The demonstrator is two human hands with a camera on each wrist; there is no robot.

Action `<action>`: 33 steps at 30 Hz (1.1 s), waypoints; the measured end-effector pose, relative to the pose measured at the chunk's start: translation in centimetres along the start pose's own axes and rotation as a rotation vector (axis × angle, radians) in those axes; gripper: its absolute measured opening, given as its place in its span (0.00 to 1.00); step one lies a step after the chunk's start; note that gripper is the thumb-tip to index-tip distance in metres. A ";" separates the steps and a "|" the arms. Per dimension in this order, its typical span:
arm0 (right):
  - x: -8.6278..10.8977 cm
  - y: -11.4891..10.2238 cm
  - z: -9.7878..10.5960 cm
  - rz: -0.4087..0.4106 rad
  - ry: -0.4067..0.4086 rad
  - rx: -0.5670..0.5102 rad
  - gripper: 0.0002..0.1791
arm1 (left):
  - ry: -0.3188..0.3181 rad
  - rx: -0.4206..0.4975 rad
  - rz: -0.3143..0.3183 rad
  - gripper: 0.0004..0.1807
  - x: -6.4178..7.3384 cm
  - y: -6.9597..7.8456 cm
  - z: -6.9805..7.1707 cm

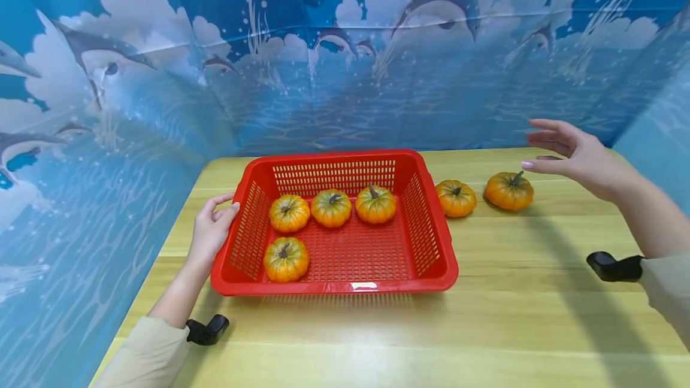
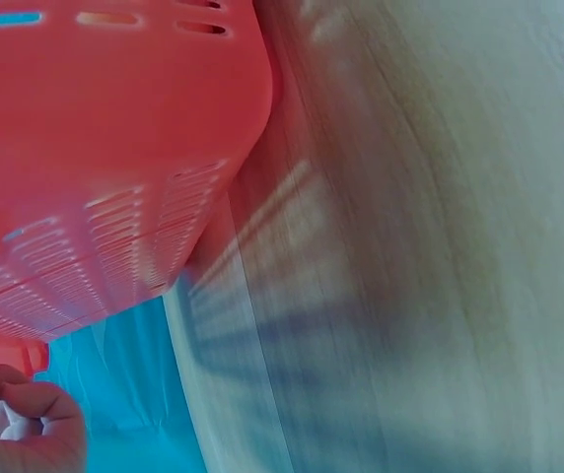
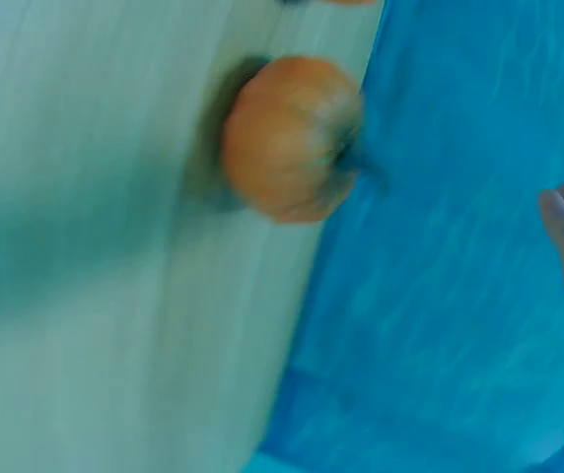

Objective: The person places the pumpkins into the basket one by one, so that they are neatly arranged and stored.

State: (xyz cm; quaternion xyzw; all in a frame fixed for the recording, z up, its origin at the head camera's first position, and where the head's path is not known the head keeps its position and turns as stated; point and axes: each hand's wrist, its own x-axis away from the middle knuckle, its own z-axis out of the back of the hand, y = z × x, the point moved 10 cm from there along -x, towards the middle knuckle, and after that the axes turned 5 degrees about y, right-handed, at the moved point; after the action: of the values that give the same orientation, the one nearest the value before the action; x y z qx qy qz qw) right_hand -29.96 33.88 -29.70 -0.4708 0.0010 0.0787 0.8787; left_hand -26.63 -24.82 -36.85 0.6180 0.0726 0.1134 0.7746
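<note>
A red plastic basket with slotted walls holds several small orange pumpkins, one of them a pumpkin near its front left corner. My left hand grips the basket's left rim, thumb on top; the left wrist view shows its curled fingers at the red edge. Over to the right, my right hand hovers in the air with fingers spread from the thumb, holding nothing. Just below and left of it sits a pumpkin with a dark stem, seen blurred as a pumpkin in the right wrist view.
Another pumpkin rests on the table against the basket's right side. The light wooden table extends in front and to the right. A blue dolphin-print curtain hangs along the back and both sides.
</note>
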 end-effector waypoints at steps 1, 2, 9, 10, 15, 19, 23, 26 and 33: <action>0.1 1.0 0.3 -0.023 0.015 0.009 0.40 | 0.001 -0.001 0.002 0.24 0.0 -0.1 0.1; 0.3 2.0 0.6 -0.047 0.031 0.014 0.40 | 0.001 -0.002 0.005 0.25 0.0 -0.2 0.1; 1.5 7.5 0.8 -0.122 0.040 0.005 0.42 | 0.003 0.009 0.006 0.25 -0.2 -0.1 0.1; 1.7 8.1 0.6 -0.130 0.030 -0.002 0.42 | 0.002 0.011 0.008 0.25 -0.2 -0.1 0.0; 2.0 10.7 -0.9 -0.169 -0.016 -0.013 0.44 | -0.003 0.024 0.017 0.25 -0.2 -0.3 0.0; 1.8 12.0 -1.9 -0.193 -0.039 -0.017 0.46 | -0.002 0.031 0.017 0.24 -0.1 -0.4 0.0; 1.2 12.8 -2.6 -0.212 -0.046 -0.027 0.48 | -0.005 0.031 0.018 0.25 -0.1 -0.5 0.1; 0.8 13.1 -3.2 -0.222 -0.057 -0.037 0.50 | -0.005 0.027 0.018 0.25 0.0 -0.5 0.2; 0.1 13.5 -4.4 -0.249 -0.081 -0.057 0.51 | -0.008 0.043 0.024 0.25 -0.1 -0.4 0.0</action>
State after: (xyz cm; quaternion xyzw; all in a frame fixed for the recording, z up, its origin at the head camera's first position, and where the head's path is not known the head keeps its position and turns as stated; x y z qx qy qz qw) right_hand -31.42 37.62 -43.28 -0.4886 -0.0953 -0.0119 0.8672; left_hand -26.70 -24.97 -37.27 0.6359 0.0645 0.1188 0.7598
